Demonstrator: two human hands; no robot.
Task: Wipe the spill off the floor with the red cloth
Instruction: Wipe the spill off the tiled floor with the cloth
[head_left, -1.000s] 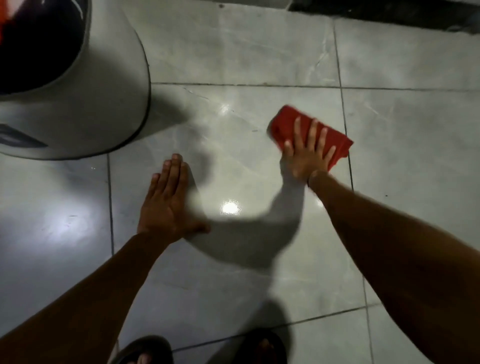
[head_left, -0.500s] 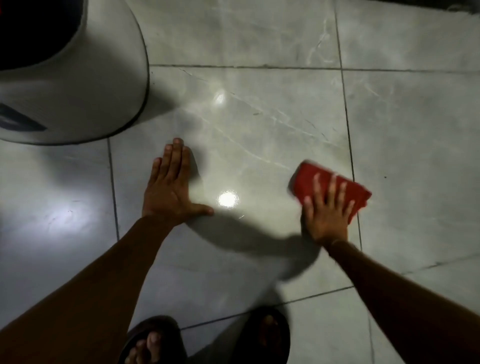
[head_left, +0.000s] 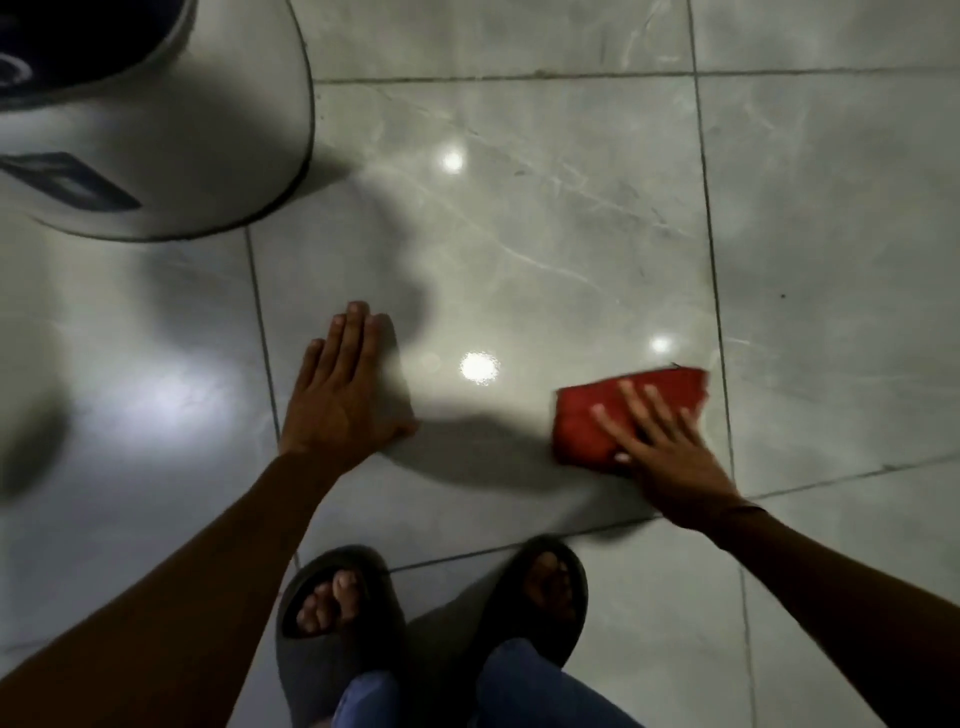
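A folded red cloth (head_left: 597, 415) lies flat on the glossy grey tiled floor (head_left: 519, 234), right of centre. My right hand (head_left: 660, 447) presses down on it with fingers spread, covering its near right part. My left hand (head_left: 340, 395) rests palm-down on the tile to the left, fingers together, holding nothing. No spill stands out on the shiny tile; only light reflections show.
A large white rounded appliance (head_left: 156, 130) with a dark top stands at the upper left. My two feet in dark slippers (head_left: 332, 613) are at the bottom centre, close to the hands. Tile grout lines run near the cloth's right edge.
My right hand has dragged the red cloth toward me, from the far part of the tile to near my feet. The left hand stays planted on the floor.
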